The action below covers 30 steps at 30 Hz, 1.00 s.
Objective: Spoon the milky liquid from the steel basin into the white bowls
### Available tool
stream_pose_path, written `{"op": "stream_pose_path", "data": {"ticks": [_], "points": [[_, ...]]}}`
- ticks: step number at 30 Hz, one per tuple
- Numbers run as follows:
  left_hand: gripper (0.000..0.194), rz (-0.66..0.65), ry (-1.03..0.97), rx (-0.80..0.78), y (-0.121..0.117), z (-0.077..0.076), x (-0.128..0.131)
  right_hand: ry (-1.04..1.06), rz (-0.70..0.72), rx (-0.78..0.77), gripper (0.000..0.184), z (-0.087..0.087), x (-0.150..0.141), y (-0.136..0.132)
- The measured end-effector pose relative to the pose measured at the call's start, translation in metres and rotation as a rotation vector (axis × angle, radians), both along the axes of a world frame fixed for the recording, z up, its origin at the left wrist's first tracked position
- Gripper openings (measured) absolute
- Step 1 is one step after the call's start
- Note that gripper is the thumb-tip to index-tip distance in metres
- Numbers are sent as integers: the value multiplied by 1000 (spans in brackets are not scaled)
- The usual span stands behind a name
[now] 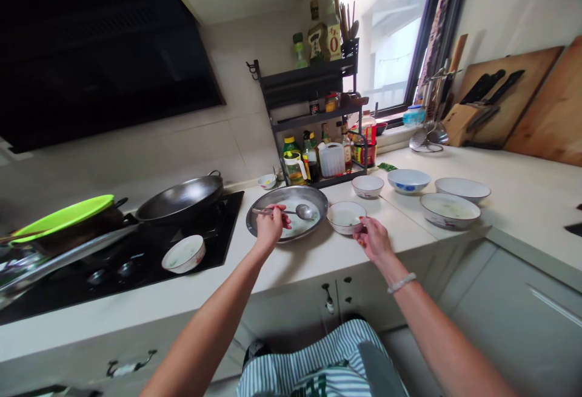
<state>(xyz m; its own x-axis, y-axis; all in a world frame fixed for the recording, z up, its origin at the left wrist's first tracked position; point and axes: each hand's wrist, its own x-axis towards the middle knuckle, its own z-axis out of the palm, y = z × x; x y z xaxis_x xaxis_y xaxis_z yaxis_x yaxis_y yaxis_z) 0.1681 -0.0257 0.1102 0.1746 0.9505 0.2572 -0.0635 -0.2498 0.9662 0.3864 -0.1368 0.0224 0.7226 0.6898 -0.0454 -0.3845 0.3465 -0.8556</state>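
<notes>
My left hand (271,225) is closed around the handle of a metal spoon (304,211). The spoon's bowl hangs over a wide metal basin (251,222) that holds a pale, cloudy liquid with green bits. Just to the right of the basin, a white bowl (339,225) with a similar pale liquid stands on the counter. My right hand (375,239) pinches this bowl's rim at its right side, and a bracelet (402,283) circles the wrist.
A white bowl (193,259) and a wok (182,200) are on the black stove (230,224) at left, beside a lime-green strainer (68,215). Several more bowls (450,221) stand at right. Behind the basin is a black rack (313,76) of bottles; a knife block (459,121) stands farther right.
</notes>
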Motion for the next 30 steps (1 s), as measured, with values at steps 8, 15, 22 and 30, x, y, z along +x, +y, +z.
{"op": "stream_pose_path", "data": {"ticks": [8, 15, 22, 30], "points": [[14, -33, 90, -27, 1, -14, 5, 5, 2, 2, 36, -1, 0, 0], [17, 95, -83, -199, 10, -6, -1, -4, 5, 6, 35, -3, 1, 1], [18, 129, -147, -216, 10, 3, -8, -11, 1, 13, 35, -2, 1, 1], [14, 122, -174, -251, 10, 10, -9, -7, 7, -2, 35, -2, 1, 0]]}}
